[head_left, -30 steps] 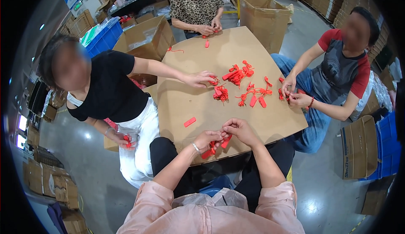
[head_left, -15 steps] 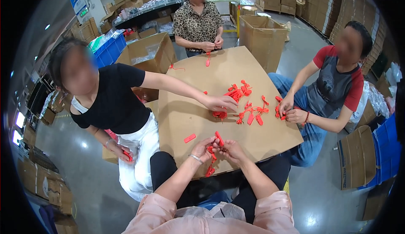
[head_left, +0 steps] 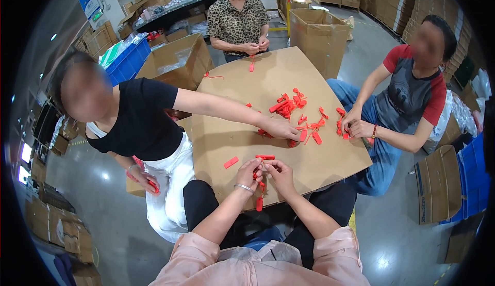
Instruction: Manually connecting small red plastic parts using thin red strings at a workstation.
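Note:
Near the table's front edge, my left hand (head_left: 248, 173) is closed around a bunched red cord (head_left: 262, 187), and a flat red plastic tag (head_left: 259, 203) hangs from it below the hands. Close against it, my right hand (head_left: 279, 176) pinches part of the same red cord with thumb and forefinger. A slim red plastic bar (head_left: 265, 157) shows just beyond my fingertips; whether it lies on the table or hangs from the cord I cannot tell. To the left, apart from my hands, lies a loose red tag (head_left: 231, 162).
Red corded pieces (head_left: 283, 105) are heaped mid-table on the cardboard top (head_left: 227, 131). A co-worker's arm (head_left: 216, 105) reaches across from the left to them. Two other people handle red pieces at the far and right sides. Cardboard boxes (head_left: 319, 38) stand around.
The red bar at my fingertips has turned from upright to level. My hands have drawn closer together, and the hanging tag has swung straight down. The left co-worker's hand has moved right, onto a red piece.

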